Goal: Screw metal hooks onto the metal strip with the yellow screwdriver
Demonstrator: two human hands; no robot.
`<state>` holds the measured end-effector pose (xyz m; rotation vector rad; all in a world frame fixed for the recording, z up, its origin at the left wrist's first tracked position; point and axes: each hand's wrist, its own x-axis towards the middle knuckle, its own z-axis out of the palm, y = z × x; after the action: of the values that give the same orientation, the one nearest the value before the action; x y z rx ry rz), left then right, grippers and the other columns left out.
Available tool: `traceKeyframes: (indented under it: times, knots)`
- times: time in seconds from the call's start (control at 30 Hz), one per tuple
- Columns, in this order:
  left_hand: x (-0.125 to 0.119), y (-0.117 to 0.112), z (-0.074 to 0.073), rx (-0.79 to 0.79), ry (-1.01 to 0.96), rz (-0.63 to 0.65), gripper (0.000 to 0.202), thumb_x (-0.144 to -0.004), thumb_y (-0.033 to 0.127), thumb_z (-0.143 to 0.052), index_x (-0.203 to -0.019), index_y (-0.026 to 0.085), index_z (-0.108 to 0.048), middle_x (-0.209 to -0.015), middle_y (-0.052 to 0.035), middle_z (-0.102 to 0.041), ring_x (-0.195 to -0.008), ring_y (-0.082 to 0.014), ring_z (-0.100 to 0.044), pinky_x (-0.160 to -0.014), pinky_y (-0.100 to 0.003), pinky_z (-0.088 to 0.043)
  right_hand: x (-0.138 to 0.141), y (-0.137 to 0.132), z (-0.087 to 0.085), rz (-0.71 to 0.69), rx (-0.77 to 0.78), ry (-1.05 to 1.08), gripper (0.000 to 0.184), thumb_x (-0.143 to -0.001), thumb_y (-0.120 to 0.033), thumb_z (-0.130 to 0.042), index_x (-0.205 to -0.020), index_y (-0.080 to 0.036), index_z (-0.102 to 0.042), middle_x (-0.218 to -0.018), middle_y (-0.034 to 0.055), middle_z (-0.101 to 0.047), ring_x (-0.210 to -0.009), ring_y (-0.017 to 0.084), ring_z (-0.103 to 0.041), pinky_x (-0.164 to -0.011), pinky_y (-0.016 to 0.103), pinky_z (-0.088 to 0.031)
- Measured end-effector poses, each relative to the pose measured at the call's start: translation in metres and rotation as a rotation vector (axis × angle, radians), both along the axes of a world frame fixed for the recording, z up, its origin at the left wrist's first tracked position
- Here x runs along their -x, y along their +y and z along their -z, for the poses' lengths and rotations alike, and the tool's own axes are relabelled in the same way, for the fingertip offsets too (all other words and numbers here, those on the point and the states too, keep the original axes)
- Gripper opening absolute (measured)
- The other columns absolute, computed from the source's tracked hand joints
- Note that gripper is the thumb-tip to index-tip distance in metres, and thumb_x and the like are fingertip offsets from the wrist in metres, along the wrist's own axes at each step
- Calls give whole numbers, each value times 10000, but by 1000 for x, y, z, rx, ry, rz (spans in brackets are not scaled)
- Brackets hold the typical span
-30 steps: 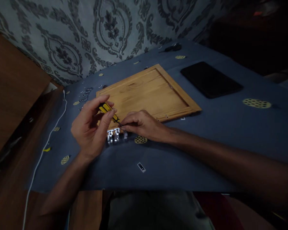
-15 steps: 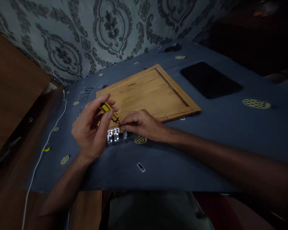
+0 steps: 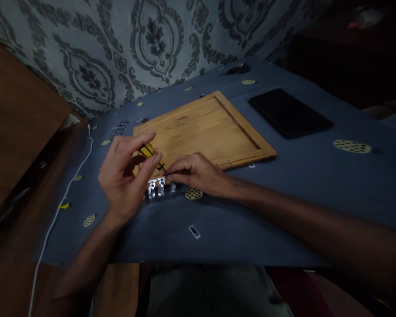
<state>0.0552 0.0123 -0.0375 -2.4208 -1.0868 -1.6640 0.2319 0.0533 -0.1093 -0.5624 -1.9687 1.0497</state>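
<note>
A yellow and black screwdriver [image 3: 148,151] leans over the near left corner of a framed wooden panel [image 3: 198,130]. My left hand [image 3: 123,169] has its fingers curled round the handle, thumb and forefinger near the top. At the screwdriver's lower end, my right hand [image 3: 198,174] pinches thumb and fingertips together; whatever they grip is hidden. Shiny metal brackets with curved arms [image 3: 157,186] stick out from the panel's near edge, right below the screwdriver tip. A few small dark holes show along the same edge, to the right of my right hand.
A dark flat slab [image 3: 288,112] lies to the right of the panel. Scissors-like black handles [image 3: 239,68] lie at the back by the wall. Small metal pieces [image 3: 119,127] are scattered at the back left. A white cable [image 3: 66,189] runs down the table's left edge.
The left hand's fingers have shifted slightly on the screwdriver handle, with forefinger and thumb a little farther right. The right hand keeps its pinch by the tip. The view has moved slightly.
</note>
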Motion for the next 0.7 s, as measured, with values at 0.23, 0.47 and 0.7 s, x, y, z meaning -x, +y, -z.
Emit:
traceKeyframes:
  times: [0.23, 0.47, 0.7]
  knots:
    - [-2, -2, 1, -27, 6, -19, 369, -927, 195, -749, -1251, 368, -716, -970, -4, -701, -859, -145, -681, -657, -245, -630, -1, 0, -1, -11, 11, 29, 111, -917, -189, -697, -865, -152, -788, -799, 17, -753, -741, 142, -677, -705, 250, -473]
    - [1, 0, 7, 65, -43, 30, 332, -969, 236, -697, -1275, 365, -693, -1074, -16, -688, -915, -161, -735, -798, -323, -685, 0, 1, 0, -14, 4, -22, 131, -931, -216, -690, -860, -152, -780, -787, 17, -738, -744, 147, -669, -697, 255, -462]
    - [0, -1, 5, 95, -49, 62, 287, -984, 255, -677, -1258, 337, -691, -1080, -23, -687, -907, -160, -740, -798, -323, -683, -1, -1, -2, -19, 4, -6, 126, -929, -207, -684, -864, -153, -777, -796, 19, -747, -738, 144, -667, -699, 254, -467]
